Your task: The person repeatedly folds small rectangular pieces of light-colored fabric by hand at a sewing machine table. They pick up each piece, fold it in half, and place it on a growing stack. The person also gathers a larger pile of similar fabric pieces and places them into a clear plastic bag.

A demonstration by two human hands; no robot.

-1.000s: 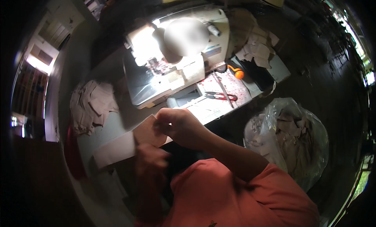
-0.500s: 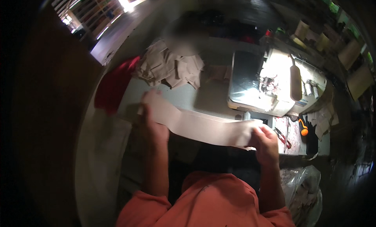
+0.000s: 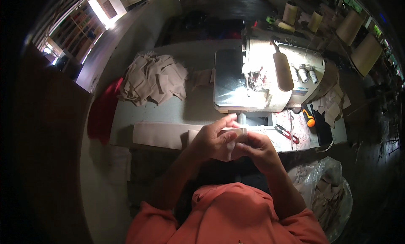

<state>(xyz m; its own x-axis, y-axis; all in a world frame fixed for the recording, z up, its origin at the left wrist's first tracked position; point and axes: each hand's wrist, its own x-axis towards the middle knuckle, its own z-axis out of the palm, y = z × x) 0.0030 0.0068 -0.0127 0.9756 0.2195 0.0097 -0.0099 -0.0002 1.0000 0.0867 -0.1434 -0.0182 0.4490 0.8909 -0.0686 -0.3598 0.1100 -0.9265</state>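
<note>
Left hand (image 3: 213, 139) and right hand (image 3: 258, 148) both pinching the folded end of a beige fabric strip (image 3: 162, 135), strip trailing left along the near table (image 3: 177, 111) edge, sewing machine (image 3: 261, 77) just beyond, fabric pile (image 3: 152, 78) far left.

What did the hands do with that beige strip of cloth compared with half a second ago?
Half a second ago the strip was stretched wide between both hands. Now the left hand and right hand have come together at the table edge, pinching one end of the beige strip, which trails off to the left. Both hands kept their hold. The sewing machine and the pile of cloth pieces stayed put.
</note>
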